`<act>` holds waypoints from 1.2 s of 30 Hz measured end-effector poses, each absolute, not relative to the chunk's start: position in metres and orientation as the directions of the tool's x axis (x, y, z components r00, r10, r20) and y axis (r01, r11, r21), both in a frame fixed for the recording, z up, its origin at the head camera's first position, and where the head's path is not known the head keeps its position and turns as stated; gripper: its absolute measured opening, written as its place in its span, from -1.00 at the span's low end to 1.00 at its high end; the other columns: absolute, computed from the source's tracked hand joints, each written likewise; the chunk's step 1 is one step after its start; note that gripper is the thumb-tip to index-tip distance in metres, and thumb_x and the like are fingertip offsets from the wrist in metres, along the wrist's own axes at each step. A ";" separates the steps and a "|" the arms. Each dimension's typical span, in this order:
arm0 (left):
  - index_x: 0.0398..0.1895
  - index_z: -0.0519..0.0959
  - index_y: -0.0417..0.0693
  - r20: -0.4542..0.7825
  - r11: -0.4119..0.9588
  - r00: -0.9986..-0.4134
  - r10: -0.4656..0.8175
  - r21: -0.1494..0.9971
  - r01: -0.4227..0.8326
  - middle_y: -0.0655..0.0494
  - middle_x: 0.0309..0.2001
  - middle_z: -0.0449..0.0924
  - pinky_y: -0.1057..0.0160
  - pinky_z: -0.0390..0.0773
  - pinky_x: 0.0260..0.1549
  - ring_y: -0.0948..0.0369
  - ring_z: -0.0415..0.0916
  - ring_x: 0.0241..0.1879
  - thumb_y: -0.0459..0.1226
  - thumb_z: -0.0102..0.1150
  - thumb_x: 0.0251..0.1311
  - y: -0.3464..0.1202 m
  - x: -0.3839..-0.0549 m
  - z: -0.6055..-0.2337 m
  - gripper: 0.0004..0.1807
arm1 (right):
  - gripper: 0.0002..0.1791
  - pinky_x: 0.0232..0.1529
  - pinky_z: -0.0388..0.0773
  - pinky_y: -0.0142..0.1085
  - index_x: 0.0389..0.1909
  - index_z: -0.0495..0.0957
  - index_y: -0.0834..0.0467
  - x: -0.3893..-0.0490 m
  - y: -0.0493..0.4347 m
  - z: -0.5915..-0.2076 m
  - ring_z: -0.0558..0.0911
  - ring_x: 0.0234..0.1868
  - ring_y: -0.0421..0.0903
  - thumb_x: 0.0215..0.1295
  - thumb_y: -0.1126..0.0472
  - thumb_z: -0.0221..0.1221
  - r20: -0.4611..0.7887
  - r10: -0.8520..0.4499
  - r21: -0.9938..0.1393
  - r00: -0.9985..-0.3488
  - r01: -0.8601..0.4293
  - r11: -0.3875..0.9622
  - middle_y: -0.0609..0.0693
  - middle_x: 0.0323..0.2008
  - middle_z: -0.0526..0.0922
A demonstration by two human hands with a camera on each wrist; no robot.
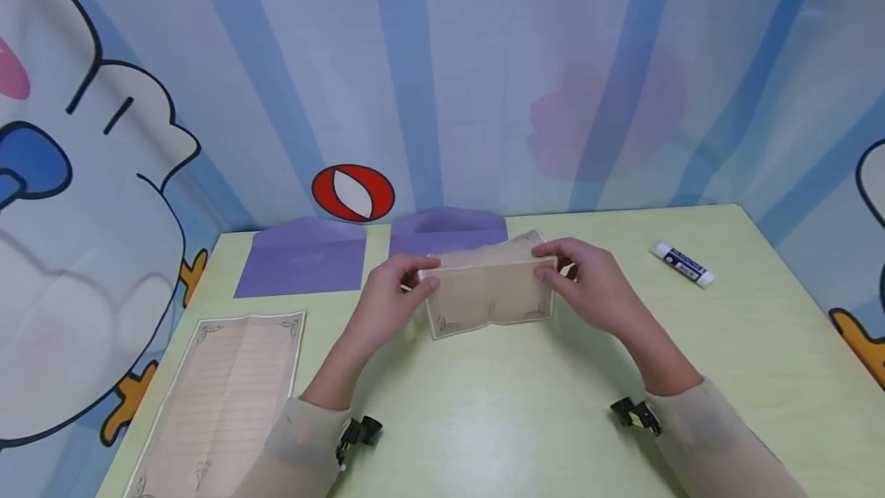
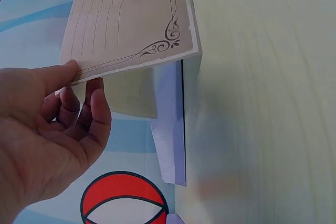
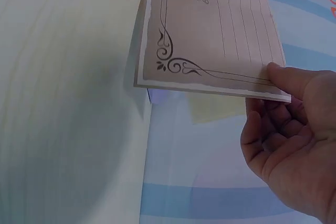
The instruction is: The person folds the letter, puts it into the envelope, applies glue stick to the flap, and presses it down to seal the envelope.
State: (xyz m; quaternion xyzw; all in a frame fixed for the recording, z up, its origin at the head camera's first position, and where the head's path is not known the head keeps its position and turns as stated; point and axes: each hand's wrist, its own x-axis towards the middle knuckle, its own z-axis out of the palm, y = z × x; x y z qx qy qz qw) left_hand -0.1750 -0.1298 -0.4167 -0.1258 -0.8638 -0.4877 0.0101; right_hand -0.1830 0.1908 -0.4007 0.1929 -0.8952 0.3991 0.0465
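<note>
Both hands hold up a folded sheet of tan letter paper (image 1: 489,294) over the middle of the table. My left hand (image 1: 390,294) pinches its left edge near the fold, thumb on the near face and fingers behind. On the other side my right hand (image 1: 591,283) pinches the right edge the same way. Ruled lines and a dark scroll in the corner show on the paper (image 2: 136,19) in the left wrist view. A back part of the sheet sticks up behind the fold in the head view. The paper (image 3: 210,30) also fills the top of the right wrist view.
Two purple envelopes, a left one (image 1: 300,263) and a right one (image 1: 449,233), lie with flaps raised at the table's back edge. Another creased letter sheet (image 1: 228,398) lies at the left. A glue stick (image 1: 682,263) rests at the back right. A printed curtain hangs behind.
</note>
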 end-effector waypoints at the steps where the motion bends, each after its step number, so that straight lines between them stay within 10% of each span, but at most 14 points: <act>1: 0.21 0.72 -0.05 0.150 0.497 -0.966 0.209 0.835 0.237 0.05 -0.24 0.52 0.20 0.61 -0.34 0.09 0.54 -0.19 -0.27 0.33 0.46 -0.130 -0.174 -0.416 -0.69 | -0.71 -0.24 0.62 -0.23 0.18 0.67 0.23 -0.182 0.191 -0.400 0.60 -0.24 -0.03 0.50 0.30 0.30 0.246 -0.307 -0.690 -0.919 -0.389 0.610 0.03 -0.16 0.69; 22: -0.23 0.63 -0.13 0.142 0.396 -0.975 0.168 0.897 0.199 0.06 -0.43 0.38 0.23 0.34 -0.43 0.11 0.33 -0.41 -0.23 0.34 0.46 -0.134 -0.171 -0.405 -0.85 | -0.81 -0.33 0.47 -0.27 -0.06 0.67 0.18 -0.180 0.194 -0.395 0.51 -0.29 0.00 0.57 0.12 0.26 0.208 -0.235 -0.766 -0.949 -0.307 0.564 0.04 -0.30 0.56; 36: 0.01 0.64 -0.24 -0.021 0.273 -0.947 0.319 0.960 0.071 -0.04 -0.27 0.71 0.14 0.70 -0.33 0.09 0.64 -0.39 -0.40 0.15 0.41 -0.131 -0.169 -0.407 -0.81 | -0.76 -0.38 0.53 -0.24 0.06 0.59 0.20 -0.178 0.190 -0.402 0.53 -0.38 0.04 0.69 0.12 0.08 0.133 -0.275 -0.863 -0.952 -0.247 0.441 0.11 -0.33 0.60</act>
